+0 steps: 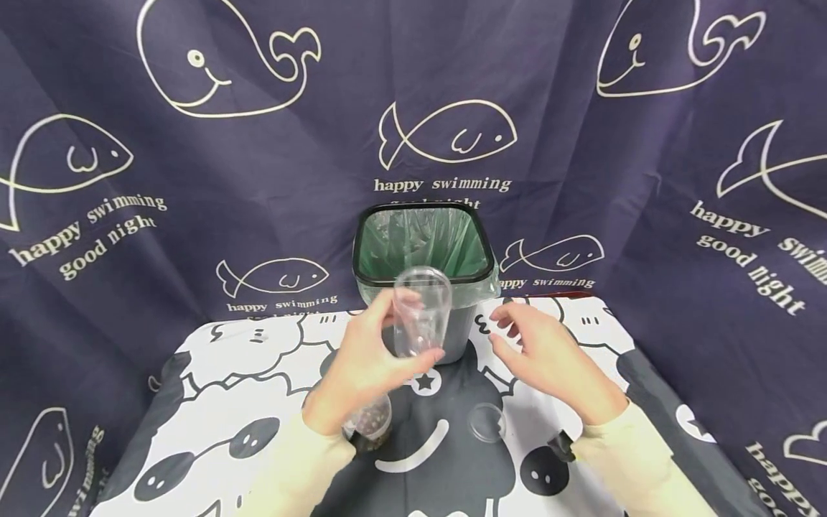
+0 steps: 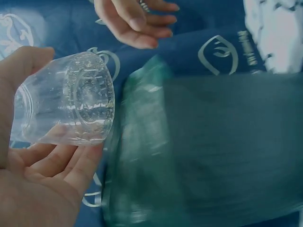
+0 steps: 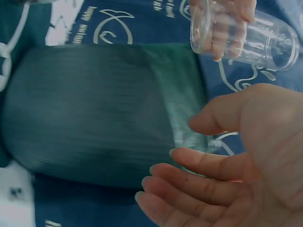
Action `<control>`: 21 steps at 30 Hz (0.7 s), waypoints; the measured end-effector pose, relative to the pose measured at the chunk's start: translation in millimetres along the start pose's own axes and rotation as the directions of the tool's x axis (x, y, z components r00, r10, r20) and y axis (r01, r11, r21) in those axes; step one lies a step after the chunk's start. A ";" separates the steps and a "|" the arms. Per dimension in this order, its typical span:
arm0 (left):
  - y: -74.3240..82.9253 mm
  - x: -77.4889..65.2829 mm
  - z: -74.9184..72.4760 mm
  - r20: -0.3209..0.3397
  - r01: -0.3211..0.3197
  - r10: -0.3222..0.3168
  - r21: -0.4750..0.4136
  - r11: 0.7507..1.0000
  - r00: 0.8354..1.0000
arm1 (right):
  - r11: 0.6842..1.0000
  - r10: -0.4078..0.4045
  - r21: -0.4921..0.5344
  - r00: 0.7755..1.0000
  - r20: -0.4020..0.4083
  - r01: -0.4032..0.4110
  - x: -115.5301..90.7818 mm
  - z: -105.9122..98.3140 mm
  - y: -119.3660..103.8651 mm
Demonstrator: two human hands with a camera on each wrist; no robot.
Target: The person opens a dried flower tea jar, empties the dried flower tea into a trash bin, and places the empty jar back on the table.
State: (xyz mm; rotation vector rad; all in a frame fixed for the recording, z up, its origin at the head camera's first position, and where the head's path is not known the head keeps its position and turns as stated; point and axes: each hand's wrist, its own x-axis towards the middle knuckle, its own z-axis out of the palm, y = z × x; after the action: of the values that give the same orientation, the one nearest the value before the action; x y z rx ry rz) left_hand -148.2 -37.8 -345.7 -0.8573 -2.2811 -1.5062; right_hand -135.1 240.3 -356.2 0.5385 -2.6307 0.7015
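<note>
My left hand (image 1: pixel 368 355) holds a clear plastic cup (image 1: pixel 431 312), thumb on one side and fingers on the other. In the left wrist view small flecks or droplets cling inside the cup (image 2: pixel 90 97) near its base. The cup overlaps the front of a grey bin (image 1: pixel 460 330) with a black rim and a green see-through liner (image 1: pixel 381 248). To the right of the bin, my right hand (image 1: pixel 549 352) hovers with relaxed, slightly bent fingers and nothing in them. The right wrist view shows its fingers (image 3: pixel 213 189) spread beside the bin.
A clear round lid (image 1: pixel 486 422) lies on the patterned cloth (image 1: pixel 245 402) between the forearms. Partly hidden by the left wrist is a clear container with brownish contents (image 1: pixel 375 418). A dark blue printed curtain (image 1: pixel 310 179) hangs behind the bin and along both sides.
</note>
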 end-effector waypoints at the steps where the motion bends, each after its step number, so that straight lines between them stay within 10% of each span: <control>1: -3.8 -6.6 4.9 0.017 0.012 -0.012 -0.010 1.000 1.000 | 1.000 0.001 -0.007 1.000 0.014 0.000 -3.2 5.0 2.7; 8: -31.1 -44.7 40.7 0.088 0.107 -0.105 -0.018 0.994 0.991 | 0.999 0.025 -0.029 0.994 0.106 -0.023 -21.8 38.8 18.5; 21: -66.9 -74.0 90.3 0.112 0.219 -0.231 0.106 0.970 0.967 | 0.995 0.055 -0.089 0.966 0.252 -0.033 -53.9 84.4 36.2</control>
State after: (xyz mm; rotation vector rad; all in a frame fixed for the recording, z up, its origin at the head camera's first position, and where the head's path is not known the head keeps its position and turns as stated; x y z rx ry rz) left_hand -122.7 0.9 -472.0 -0.7033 -2.5931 -1.4576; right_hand -125.5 238.7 -462.2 0.5808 -2.9036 0.5633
